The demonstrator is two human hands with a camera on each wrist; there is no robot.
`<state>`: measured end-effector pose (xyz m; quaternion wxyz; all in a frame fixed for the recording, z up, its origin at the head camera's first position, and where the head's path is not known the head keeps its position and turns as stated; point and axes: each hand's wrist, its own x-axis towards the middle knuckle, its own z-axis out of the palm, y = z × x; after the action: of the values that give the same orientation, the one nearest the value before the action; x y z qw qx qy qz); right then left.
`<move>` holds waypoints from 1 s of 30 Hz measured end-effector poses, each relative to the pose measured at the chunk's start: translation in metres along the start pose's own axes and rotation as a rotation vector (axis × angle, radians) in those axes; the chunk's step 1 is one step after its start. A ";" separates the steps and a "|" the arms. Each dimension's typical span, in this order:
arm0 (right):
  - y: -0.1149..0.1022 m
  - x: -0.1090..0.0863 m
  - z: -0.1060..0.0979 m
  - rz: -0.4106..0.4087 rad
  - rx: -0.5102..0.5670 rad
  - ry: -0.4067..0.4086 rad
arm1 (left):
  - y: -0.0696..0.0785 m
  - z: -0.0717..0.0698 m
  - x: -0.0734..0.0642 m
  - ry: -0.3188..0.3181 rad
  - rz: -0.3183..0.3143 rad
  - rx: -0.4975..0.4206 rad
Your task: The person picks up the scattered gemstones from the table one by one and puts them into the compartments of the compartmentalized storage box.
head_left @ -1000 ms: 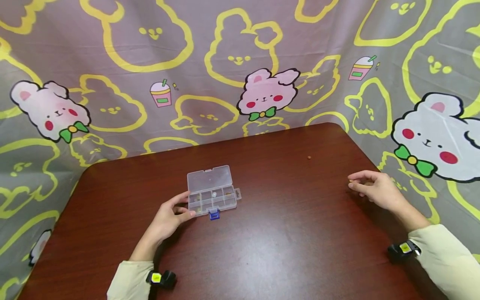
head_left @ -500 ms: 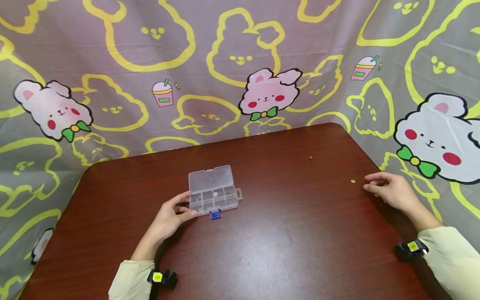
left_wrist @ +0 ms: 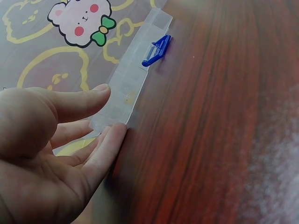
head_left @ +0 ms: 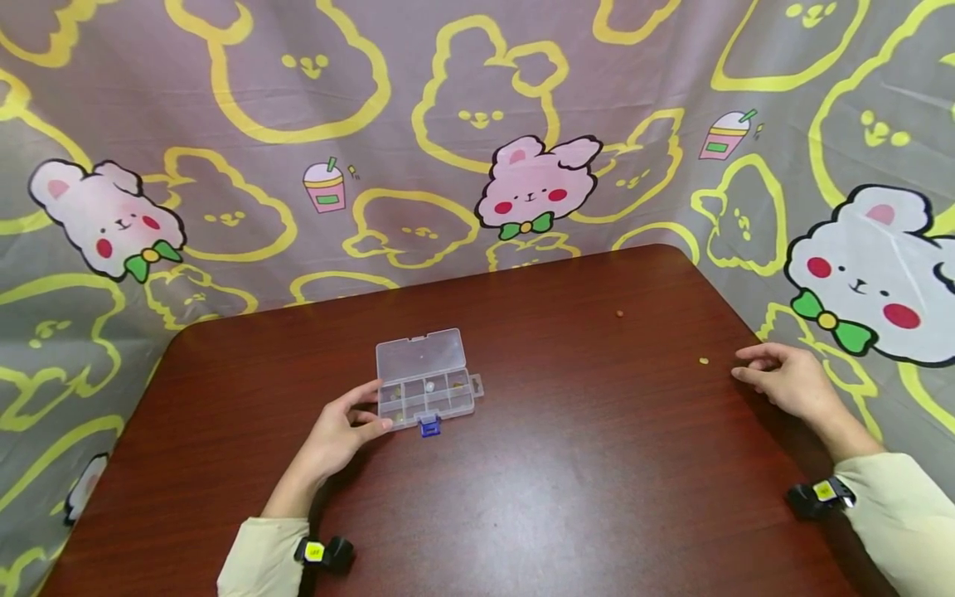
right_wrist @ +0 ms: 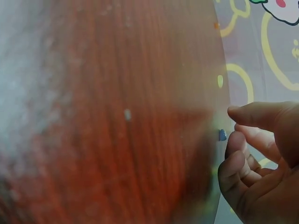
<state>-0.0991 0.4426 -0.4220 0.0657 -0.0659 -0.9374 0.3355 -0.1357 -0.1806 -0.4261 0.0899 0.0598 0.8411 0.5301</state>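
My left hand [head_left: 345,424] grips the left end of a clear plastic compartment box [head_left: 451,405], thumb at the front and fingers behind. Its lid [head_left: 420,354] stands raised; a blue latch [head_left: 429,426] hangs at the front. Inside lie a white bead [head_left: 429,386] and several small yellowish pieces. Near the table's right edge, my right hand [head_left: 787,381] has its thumb and fingers apart, with nothing between them. Close to those fingertips in the right wrist view is a small blue-grey piece [right_wrist: 222,135], hidden in the head view. A flat yellow piece [head_left: 704,361] lies left of that hand.
A small round brown bead [head_left: 619,314] lies farther back on the dark wooden table [head_left: 545,464]. Patterned cloth [head_left: 403,166] hangs behind the table and along its right side. A hanging tab [head_left: 477,385] sticks out of the box's right end.
My right hand has moved right, away from the yellow piece that was at its fingertips, leaving it on the table. My left hand keeps its hold on the box.
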 end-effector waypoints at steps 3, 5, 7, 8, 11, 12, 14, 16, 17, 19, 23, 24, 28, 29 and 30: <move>0.001 -0.001 0.000 0.007 -0.037 -0.011 | 0.001 0.000 0.000 -0.001 -0.006 0.000; 0.000 -0.001 0.000 0.006 -0.054 -0.014 | 0.001 0.000 0.000 -0.001 -0.005 0.001; 0.000 -0.001 0.000 0.003 -0.062 -0.019 | 0.001 0.000 0.000 -0.001 -0.003 0.005; -0.001 0.000 0.000 0.000 -0.066 -0.020 | 0.001 0.000 0.000 -0.001 -0.003 0.006; -0.001 0.000 0.001 -0.005 -0.072 -0.027 | 0.001 0.000 -0.001 -0.003 -0.004 0.006; -0.001 0.001 0.001 -0.006 -0.074 -0.027 | 0.001 0.000 -0.001 -0.003 -0.007 0.003; -0.002 0.001 0.001 -0.005 -0.079 -0.026 | 0.001 0.000 -0.001 -0.002 -0.008 0.000; -0.003 0.001 0.002 -0.003 -0.078 -0.024 | 0.001 0.001 -0.001 0.002 -0.006 -0.005; -0.003 0.001 0.002 -0.003 -0.080 -0.022 | 0.002 0.001 -0.002 0.003 -0.002 -0.006; -0.003 0.001 0.002 -0.002 -0.071 -0.025 | 0.003 0.001 -0.003 0.006 0.003 -0.009; -0.002 0.001 0.002 0.026 -0.048 -0.037 | 0.004 0.001 -0.003 0.007 0.004 -0.011; -0.002 0.001 0.002 0.035 -0.042 -0.041 | 0.004 0.001 -0.003 0.008 0.002 -0.011; -0.001 0.001 0.003 0.052 -0.038 -0.049 | 0.003 0.001 -0.002 0.004 0.007 -0.012; -0.001 0.001 0.003 0.050 -0.039 -0.048 | 0.003 0.001 -0.001 0.004 0.009 -0.012; -0.001 0.001 0.003 0.048 -0.040 -0.049 | 0.003 0.001 -0.002 0.005 0.009 -0.013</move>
<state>-0.1010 0.4407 -0.4237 0.0335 -0.0812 -0.9435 0.3196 -0.1340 -0.1787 -0.4241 0.0860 0.0617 0.8375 0.5361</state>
